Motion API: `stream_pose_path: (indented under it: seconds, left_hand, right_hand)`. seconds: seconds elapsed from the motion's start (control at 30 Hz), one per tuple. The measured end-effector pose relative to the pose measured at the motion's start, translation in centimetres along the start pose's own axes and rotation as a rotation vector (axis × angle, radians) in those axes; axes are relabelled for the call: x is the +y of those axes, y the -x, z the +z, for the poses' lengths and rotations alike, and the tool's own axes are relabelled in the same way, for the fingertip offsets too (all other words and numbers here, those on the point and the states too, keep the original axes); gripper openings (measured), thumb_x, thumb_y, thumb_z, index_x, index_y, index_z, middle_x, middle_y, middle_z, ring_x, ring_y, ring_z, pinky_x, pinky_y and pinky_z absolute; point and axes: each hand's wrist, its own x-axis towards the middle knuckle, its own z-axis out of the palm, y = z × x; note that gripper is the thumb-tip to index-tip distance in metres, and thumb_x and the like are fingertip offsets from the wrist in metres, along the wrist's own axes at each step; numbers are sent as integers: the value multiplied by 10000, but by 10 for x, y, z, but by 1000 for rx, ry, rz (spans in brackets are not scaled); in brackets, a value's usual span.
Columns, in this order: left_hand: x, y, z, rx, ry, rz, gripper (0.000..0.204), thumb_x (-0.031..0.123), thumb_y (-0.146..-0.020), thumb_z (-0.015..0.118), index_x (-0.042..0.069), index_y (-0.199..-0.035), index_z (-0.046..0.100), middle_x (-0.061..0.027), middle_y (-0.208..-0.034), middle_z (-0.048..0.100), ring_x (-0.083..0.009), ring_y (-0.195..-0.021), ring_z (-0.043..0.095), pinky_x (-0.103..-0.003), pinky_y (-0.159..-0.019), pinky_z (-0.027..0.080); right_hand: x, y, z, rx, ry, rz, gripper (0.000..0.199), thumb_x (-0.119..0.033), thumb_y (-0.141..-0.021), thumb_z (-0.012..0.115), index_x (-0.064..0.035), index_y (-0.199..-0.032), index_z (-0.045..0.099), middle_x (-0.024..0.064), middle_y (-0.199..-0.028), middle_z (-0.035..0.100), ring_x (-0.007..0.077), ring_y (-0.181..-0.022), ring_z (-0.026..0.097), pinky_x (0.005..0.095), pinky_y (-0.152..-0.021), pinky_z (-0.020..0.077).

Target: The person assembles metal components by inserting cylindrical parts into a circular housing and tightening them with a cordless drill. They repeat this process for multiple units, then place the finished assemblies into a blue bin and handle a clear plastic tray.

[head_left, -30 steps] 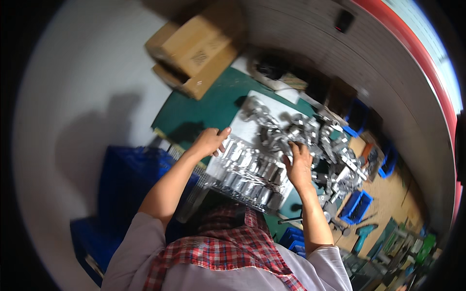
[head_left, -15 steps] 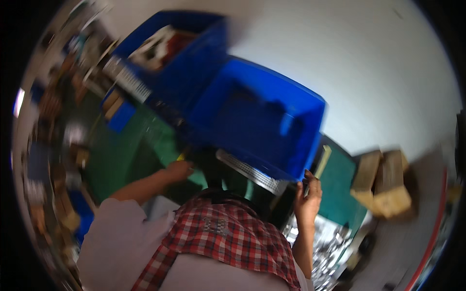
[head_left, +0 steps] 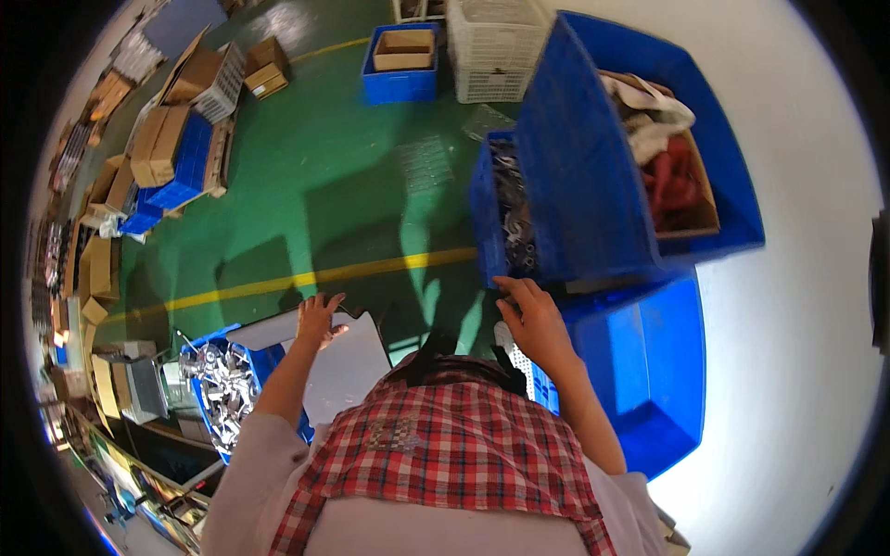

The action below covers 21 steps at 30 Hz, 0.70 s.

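Observation:
My left hand (head_left: 320, 322) has its fingers spread at the far edge of a flat pale grey panel (head_left: 348, 375); whether it presses on the panel I cannot tell. Fingers stretched out and apart, my right hand (head_left: 536, 320) is by the near end of a narrow blue bin (head_left: 484, 208) of small metal parts (head_left: 515, 208). No object shows in either hand. Beside my right forearm stands a large blue bin (head_left: 681, 371) with a bare inside. Beyond it, a tall blue bin (head_left: 579, 167) contains a carton with white and red cloth (head_left: 669, 181).
To my left sits a blue crate (head_left: 221, 454) of shiny metal parts (head_left: 225, 385). Cartons (head_left: 159, 144) and blue crates line the far left. White crates (head_left: 496, 51) and a blue box (head_left: 399, 88) stand ahead on the green floor (head_left: 343, 199). A white wall (head_left: 797, 371) borders the right.
My view has swung left, so the large blue bins now lie on my right. My right hand has left the empty bin's rim. My left hand has come over to the grey panel.

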Motion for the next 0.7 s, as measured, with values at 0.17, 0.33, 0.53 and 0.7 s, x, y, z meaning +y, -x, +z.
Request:
stream_pose_path:
  seconds: [0.17, 0.33, 0.53, 0.7]
  left_hand:
    - [-14, -11, 7, -8, 41, -112, 464, 368, -764, 761, 205, -1141, 544, -98, -1067, 574, -330, -1028, 568, -481, -828, 491]
    - [-68, -11, -14, -22, 111, -303, 409, 268, -768, 755, 204, -1129, 572, -126, -1062, 571, -365, -1025, 552, -505, -837, 481]
    - [-135, -17, 57, -196, 156, -295, 306, 327, -825, 675, 132, -1041, 583, -162, -910, 650, -393, -833, 639, -544, -720, 477]
    - [-118, -78, 83, -487, 689, -525, 326, 309, -828, 678, 122, -1080, 587, -163, -919, 661, -385, -843, 644, -523, -726, 486]
  right_hand:
    - [6, -89, 23, -333, 95, -13, 284, -145, -919, 575, -88, -1194, 616, 160, -1080, 626, 390, -946, 607, 471, -827, 483]
    - [37, -173, 26, -391, 180, 101, 295, -170, -920, 572, -72, -1196, 610, 189, -1121, 630, 404, -1010, 608, 476, -870, 488]
    - [122, -268, 43, -363, 218, 197, 278, -183, -909, 579, -66, -1153, 643, 201, -1094, 656, 402, -1048, 601, 480, -909, 478]
    - [148, -370, 76, -387, 220, 253, 287, -197, -921, 566, -84, -1173, 645, 191, -1110, 660, 386, -1036, 621, 465, -896, 497]
